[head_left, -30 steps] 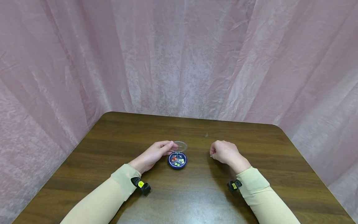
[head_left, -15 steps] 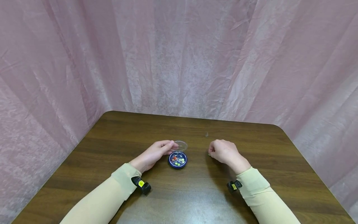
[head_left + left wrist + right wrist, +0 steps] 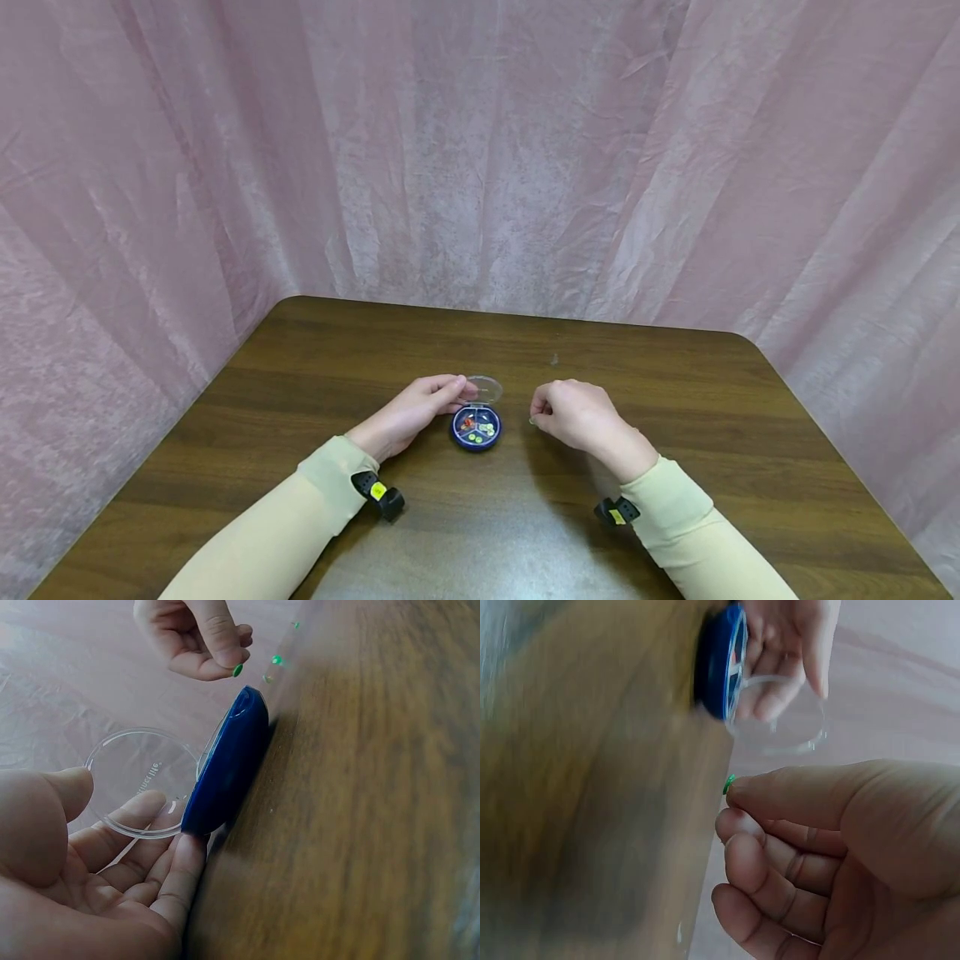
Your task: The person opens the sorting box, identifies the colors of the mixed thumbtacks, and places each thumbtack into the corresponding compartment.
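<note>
A round blue pill case [image 3: 476, 447] stands on the table with its hinged clear lid [image 3: 487, 388] raised. Dividers split it into three compartments holding small red, white and yellow-green pieces. My left hand [image 3: 411, 415] holds the lid at its left edge, thumb in front and fingers behind; in the left wrist view some of these fingers touch the case [image 3: 225, 772] near the hinge. To the right of the case, my right hand [image 3: 581, 415] pinches a small green disc [image 3: 238, 670] between thumb and index finger. The other right fingers are curled.
In the left wrist view several small green pieces [image 3: 277, 660] lie on the table beyond the case. The brown wooden table [image 3: 375, 342] reaches back to pink curtains [image 3: 480, 167]. Each wrist wears a black camera strap [image 3: 378, 496].
My right hand has moved left toward the case, carrying the small green disc. The left hand, the lid and the case have stayed in place.
</note>
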{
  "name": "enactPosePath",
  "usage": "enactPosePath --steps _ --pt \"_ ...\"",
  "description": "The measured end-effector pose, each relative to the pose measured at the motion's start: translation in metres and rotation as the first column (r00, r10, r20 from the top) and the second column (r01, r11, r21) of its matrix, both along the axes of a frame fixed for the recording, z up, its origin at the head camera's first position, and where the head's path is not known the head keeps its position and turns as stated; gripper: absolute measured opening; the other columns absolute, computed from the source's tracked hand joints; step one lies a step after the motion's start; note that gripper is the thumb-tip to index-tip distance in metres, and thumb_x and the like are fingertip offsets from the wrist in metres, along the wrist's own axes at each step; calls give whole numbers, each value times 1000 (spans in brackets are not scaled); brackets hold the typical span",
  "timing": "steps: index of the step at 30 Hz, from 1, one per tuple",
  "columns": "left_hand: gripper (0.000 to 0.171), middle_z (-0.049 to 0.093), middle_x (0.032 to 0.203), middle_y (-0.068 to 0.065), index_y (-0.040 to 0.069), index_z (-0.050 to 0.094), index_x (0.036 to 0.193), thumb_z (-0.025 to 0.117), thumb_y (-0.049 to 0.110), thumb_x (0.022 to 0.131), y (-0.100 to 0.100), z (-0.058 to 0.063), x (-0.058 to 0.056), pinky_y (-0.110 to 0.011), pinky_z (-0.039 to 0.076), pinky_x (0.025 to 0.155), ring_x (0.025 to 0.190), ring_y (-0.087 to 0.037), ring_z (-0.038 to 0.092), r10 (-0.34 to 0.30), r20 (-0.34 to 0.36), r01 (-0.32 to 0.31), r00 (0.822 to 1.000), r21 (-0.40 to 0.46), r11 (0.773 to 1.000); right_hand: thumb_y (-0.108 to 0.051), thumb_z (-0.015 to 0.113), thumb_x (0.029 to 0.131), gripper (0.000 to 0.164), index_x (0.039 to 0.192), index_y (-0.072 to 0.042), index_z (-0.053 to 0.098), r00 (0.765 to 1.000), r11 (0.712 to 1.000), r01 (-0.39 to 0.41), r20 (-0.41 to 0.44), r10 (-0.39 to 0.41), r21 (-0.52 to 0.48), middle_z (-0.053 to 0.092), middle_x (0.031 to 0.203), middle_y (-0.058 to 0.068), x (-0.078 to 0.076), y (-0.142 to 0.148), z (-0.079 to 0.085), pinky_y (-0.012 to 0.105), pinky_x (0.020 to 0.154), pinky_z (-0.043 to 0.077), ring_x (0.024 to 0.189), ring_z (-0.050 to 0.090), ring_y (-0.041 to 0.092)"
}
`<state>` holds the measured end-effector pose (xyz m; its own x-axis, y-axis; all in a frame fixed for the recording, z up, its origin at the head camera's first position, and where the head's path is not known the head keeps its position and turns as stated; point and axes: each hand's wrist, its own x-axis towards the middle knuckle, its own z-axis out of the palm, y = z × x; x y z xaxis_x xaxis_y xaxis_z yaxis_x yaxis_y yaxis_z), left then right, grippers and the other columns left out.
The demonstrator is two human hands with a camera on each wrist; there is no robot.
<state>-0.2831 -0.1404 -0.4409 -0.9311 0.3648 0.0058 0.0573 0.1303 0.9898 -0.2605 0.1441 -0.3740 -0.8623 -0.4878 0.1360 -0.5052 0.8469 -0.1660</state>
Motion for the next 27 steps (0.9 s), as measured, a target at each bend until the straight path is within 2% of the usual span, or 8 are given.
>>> enactPosePath --steps 4,9,16,21,27 --pt "43 70 143 -20 -5 70 138 51 29 120 -1 0 0 -42 52 117 135 -31 65 -1 -2 1 1000 6 1000 -14 83 93 19 81 -26 74 999 999 -34 -26 34 -17 64 75 -15 5 -10 -3 38 62 53 71 59 8" --pt "42 71 142 -19 -5 71 137 51 28 120 -1 -1 -1 -40 52 115 134 -30 65 2 -1 -2 1000 8 1000 -15 83 93 18 82 -27 75 998 998 -56 -18 55 -43 64 75 -16 10 -22 -3 36 61 53 71 59 6" --pt "44 71 142 -18 -4 71 139 51 30 120 0 0 0 -43 51 117 136 -29 64 2 8 -2 1000 10 1000 -16 82 93 17 82 -27 75 994 993 -104 -26 103 -60 64 74 -17 14 -46 -3 36 61 52 70 59 6" --pt "43 71 142 -16 -2 72 139 51 31 120 0 -2 -1 -42 52 116 136 -29 64 2 8 -2 1000 9 1000 -16 83 93 19 79 -25 74 988 988 -148 -46 146 -44 63 71 -15 15 -59 -7 38 59 53 68 59 8" --pt "43 72 141 -17 -3 72 137 51 31 120 -1 -2 0 -41 53 115 135 -30 64 1 -9 -1 1000 13 1000 -16 84 94 21 78 -25 73 988 990 -138 -69 137 -13 63 69 -13 15 -65 -14 42 59 55 66 60 10"
